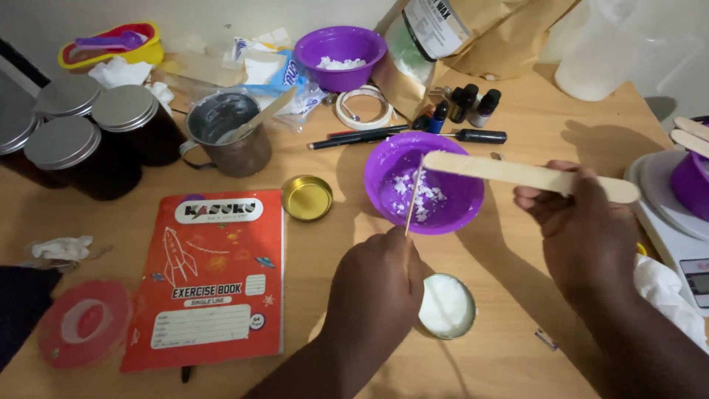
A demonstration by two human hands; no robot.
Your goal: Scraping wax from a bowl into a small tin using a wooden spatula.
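In the lower middle of the frame the left hand [375, 284] is closed, its fingers pinched together on the bottom end of a thin wick stick [413, 198] that rises upright from the knuckles. Just below and to the right of that hand, touching its edge in this view, sits a small round tin of white wax [447, 305] on the wooden table [509, 355]. The right hand [583, 236], at the right of centre, is clamped on a broad flat wooden stick [517, 174] — the stick lies nearly level, its free end reaching left to meet the top of the wick stick, its other end poking out past the fingers to the right. Behind both sticks, in the middle of the frame, stands a purple bowl [425, 185] with white flakes in its bottom. To the left of it lies a gold lid [307, 197], and further left an orange exercise book [207, 277] flat on the table. Upper left holds dark jars with metal lids [63, 144] and a metal cup [225, 133] with a wooden stirrer in it. A second purple bowl [340, 55] sits at the top centre, small dark bottles [473, 106] to its right — and a white kitchen scale [679, 222] at the right edge
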